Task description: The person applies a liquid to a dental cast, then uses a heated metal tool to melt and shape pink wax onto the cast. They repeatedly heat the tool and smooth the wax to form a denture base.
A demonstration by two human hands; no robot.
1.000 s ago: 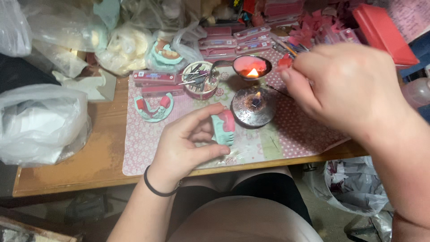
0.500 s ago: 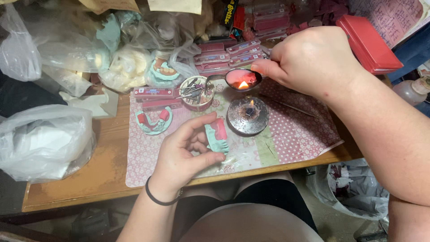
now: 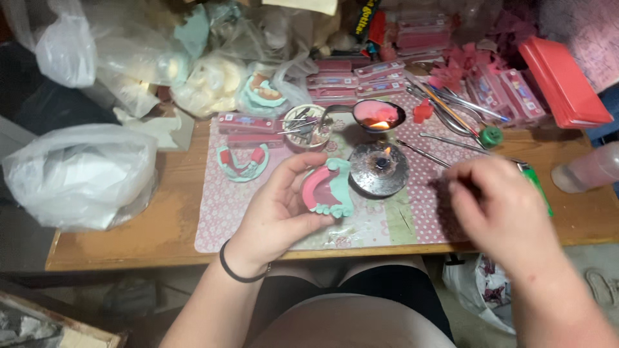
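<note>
The left hand was raised palm up, wrist bent, a dark band around the wrist. Its thumb and curled fingers were closed around what it held. The left forearm ran up from the lower edge. The right hand hung back up, blurred; its fingers seemed pinched together at the tips, though the blur left that unsure. Its forearm came in from the lower right corner.
</note>
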